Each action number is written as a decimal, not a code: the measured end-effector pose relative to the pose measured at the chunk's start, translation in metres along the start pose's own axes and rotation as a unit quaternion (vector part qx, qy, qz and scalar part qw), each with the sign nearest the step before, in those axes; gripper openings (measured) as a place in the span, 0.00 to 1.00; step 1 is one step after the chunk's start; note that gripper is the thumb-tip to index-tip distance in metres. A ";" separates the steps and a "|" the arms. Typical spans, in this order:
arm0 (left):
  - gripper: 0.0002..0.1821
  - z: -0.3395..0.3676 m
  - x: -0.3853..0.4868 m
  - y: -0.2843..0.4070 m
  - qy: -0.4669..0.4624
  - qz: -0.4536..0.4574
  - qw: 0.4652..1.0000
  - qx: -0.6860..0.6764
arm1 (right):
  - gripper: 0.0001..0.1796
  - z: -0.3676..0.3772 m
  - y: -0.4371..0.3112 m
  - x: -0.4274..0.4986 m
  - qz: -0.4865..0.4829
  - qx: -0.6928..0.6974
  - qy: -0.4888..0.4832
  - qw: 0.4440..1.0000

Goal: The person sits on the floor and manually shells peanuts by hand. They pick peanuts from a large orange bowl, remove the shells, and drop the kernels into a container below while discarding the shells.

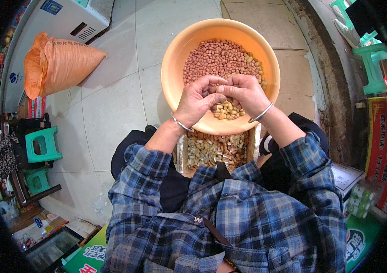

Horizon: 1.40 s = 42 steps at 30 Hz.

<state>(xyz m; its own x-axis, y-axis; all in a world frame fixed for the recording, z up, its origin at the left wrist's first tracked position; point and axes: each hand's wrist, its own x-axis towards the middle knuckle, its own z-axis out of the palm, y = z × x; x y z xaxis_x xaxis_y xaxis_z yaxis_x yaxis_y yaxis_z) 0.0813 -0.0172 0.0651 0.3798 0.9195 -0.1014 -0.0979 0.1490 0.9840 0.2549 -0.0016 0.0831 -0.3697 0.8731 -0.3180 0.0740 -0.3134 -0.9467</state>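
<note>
My left hand (198, 97) and my right hand (244, 92) meet above the near half of an orange plastic basin (170, 82). Their fingertips close around a small peanut in its shell, mostly hidden by the fingers. Reddish shelled peanut kernels (210, 56) cover the far part of the basin's bottom. Below my hands lies a pile of unshelled peanuts (228, 111), and more pods line the right side of the kernels. Under the basin's near rim, a box (181, 155) between my legs holds broken peanut shells (214, 150). A metal bangle circles each wrist.
On the left an orange woven sack (67, 65) leans by a white appliance (77, 20). Green plastic stools stand at left (43, 145) and right (374, 68). Flattened cardboard (292, 82) lies right of the basin, beside a raised ledge (333, 85).
</note>
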 end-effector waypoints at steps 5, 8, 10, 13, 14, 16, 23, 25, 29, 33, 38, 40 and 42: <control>0.14 0.002 0.000 0.002 0.018 0.005 0.995 0.100 | 0.06 -0.009 0.005 0.005 0.048 0.099 -0.058 0.992; 0.13 0.003 -0.001 0.000 0.026 0.026 0.987 0.157 | 0.06 -0.009 0.006 0.005 0.052 0.032 -0.050 0.997; 0.13 0.004 -0.002 -0.002 0.034 0.047 0.979 0.194 | 0.06 -0.005 0.002 0.004 0.025 -0.036 -0.041 0.998; 0.12 0.006 -0.002 -0.005 0.039 0.092 0.968 0.230 | 0.06 -0.003 0.015 0.007 -0.039 -0.091 -0.015 0.995; 0.12 0.007 -0.001 -0.008 0.047 0.093 0.971 0.215 | 0.06 -0.003 0.020 0.009 -0.064 -0.102 -0.004 0.993; 0.10 0.010 -0.002 -0.013 0.065 0.093 0.976 0.187 | 0.05 0.001 0.021 0.009 -0.089 -0.091 0.006 0.992; 0.10 0.014 -0.005 -0.004 0.080 0.043 0.992 0.082 | 0.04 -0.002 0.022 0.006 0.027 0.199 -0.055 0.978; 0.11 0.008 -0.001 -0.005 0.071 0.034 0.993 0.088 | 0.02 0.000 0.018 0.005 0.015 0.153 -0.042 0.987; 0.11 -0.001 0.003 -0.008 0.066 0.019 0.996 0.060 | 0.05 0.004 0.015 0.006 -0.050 0.065 -0.040 0.996; 0.10 0.003 0.005 -0.006 0.133 0.035 0.989 -0.046 | 0.10 -0.003 0.005 0.012 -0.014 0.077 -0.038 0.996; 0.06 -0.016 0.009 -0.005 0.183 -0.028 0.961 -0.204 | 0.14 -0.031 -0.001 0.033 0.062 0.144 -0.024 0.987; 0.06 -0.020 0.006 -0.011 0.162 -0.074 0.956 -0.234 | 0.17 -0.043 0.018 0.047 0.005 -0.343 0.133 0.930; 0.06 -0.020 0.001 -0.017 0.144 -0.114 0.951 -0.247 | 0.23 -0.045 0.033 0.049 -0.030 -0.514 0.226 0.827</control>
<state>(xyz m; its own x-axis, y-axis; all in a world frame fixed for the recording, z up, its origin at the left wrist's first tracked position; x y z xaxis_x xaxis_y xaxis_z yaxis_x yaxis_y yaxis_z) 0.0654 -0.0114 0.0449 0.1820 0.8934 -0.4107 -0.4904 0.4445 0.7496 0.2813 0.0476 0.0337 -0.0336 0.9988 -0.0352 0.9025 0.0152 -0.4305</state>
